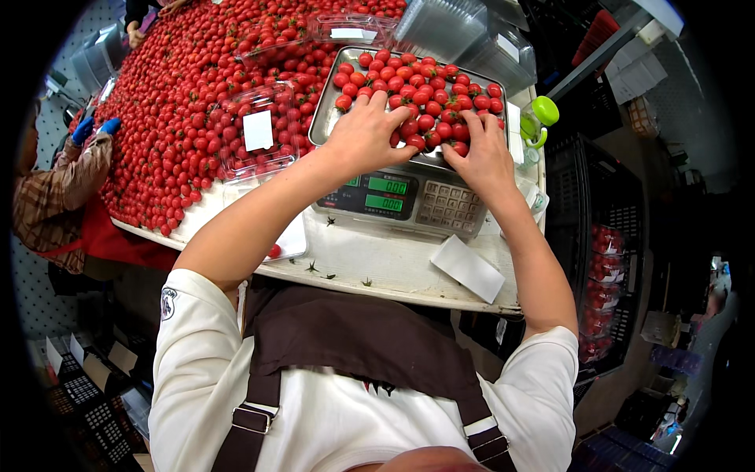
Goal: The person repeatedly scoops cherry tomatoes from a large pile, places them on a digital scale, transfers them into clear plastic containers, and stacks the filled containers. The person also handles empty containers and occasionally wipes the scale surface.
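A metal tray (321, 118) of red cherry tomatoes (425, 90) sits on a digital scale (338, 198) with green displays and a keypad. My left hand (366, 135) reaches over the tray's left side, fingers and thumb apart around several tomatoes at the near edge. On the right side, my right hand (486, 157) touches tomatoes with spread fingers, its thumb beside one at the front. Neither hand lifts a tomato clear of the others. Parts of both fingertips are hidden among the fruit.
A large heap of cherry tomatoes (169, 153) covers the table's left. Clear clamshell boxes (258, 161) lie on it; stacked empty containers (440, 30) stand behind the tray. A green-lidded bottle (539, 118), a white card (468, 269) and a black crate (621, 181) are at right. A blue-gloved co-worker's hand (82, 130) is at left.
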Demonstrator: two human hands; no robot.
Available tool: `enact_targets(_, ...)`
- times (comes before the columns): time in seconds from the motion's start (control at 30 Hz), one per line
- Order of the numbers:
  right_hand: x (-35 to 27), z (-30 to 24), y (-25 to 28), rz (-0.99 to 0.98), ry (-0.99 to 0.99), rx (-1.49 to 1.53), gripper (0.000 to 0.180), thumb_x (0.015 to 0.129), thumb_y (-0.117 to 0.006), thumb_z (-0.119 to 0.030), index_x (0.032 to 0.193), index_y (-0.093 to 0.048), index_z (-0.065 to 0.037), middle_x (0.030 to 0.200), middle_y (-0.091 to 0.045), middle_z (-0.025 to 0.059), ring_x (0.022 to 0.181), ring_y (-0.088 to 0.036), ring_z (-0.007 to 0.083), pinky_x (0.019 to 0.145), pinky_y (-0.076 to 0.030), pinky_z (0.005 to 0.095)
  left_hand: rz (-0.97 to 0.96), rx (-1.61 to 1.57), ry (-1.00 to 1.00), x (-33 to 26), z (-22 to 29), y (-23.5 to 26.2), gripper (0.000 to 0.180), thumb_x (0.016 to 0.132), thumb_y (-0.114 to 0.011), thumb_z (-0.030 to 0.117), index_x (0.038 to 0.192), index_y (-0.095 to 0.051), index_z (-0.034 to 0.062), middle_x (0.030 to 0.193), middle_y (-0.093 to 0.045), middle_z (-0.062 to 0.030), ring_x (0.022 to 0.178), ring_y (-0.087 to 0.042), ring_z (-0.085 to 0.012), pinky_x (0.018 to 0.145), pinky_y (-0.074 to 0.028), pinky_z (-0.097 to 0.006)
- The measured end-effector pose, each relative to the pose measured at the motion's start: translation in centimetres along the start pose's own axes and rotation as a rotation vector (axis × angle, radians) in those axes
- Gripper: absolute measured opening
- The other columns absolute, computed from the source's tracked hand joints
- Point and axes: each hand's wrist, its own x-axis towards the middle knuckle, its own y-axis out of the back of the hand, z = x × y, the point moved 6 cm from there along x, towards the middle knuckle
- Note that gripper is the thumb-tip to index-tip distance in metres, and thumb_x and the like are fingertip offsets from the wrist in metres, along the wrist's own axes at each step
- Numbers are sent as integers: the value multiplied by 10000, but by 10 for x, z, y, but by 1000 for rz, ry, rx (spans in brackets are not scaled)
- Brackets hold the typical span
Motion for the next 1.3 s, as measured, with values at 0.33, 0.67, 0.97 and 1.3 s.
enact_targets(0.33, -2, 21, 0, -37, 38, -4, 457, 779, -766, -227, 1186, -610, -92, 1048, -557, 169, 920, -639, 360, 776, -553, 456, -174, -40, -51, 8, -3, -5, 552, 816, -766, 463, 1239, -625, 138, 1107, -584, -88, 1046, -576, -303, 859, -523, -431)
enact_targets(0.67, 1, 19, 1, -81, 45, -102, 414, 823, -757, -261, 1178, -616, -101, 1043, -545, 181, 840, -662, 365, 703, -572, 453, -46, -22, -305, 13, -1, -10, 449, 858, -710, 246, 1261, -569, 110, 1001, -620, -98, 946, -643, -325, 812, -525, -440)
enact_targets(0.97, 7, 20, -3, -109, 50, -63, 358, 864, -738, -284, 1152, -616, -108, 1032, -557, 157, 816, -666, 338, 687, -571, 431, -2, -24, -167, 7, -20, -7, 390, 877, -702, 278, 1225, -605, 130, 1017, -618, -97, 999, -629, -322, 815, -513, -455)
enact_targets(1.3, 7, 46, 33, 26, -575, 1173, 324, 1006, -639, -302, 1194, -588, -43, 845, -634, 48, 617, -565, 79, 428, -402, 217, -11, 8, -105, -4, -42, 6, 429, 893, -677, 265, 1295, -600, 138, 1134, -600, -104, 1065, -593, -336, 884, -512, -455)
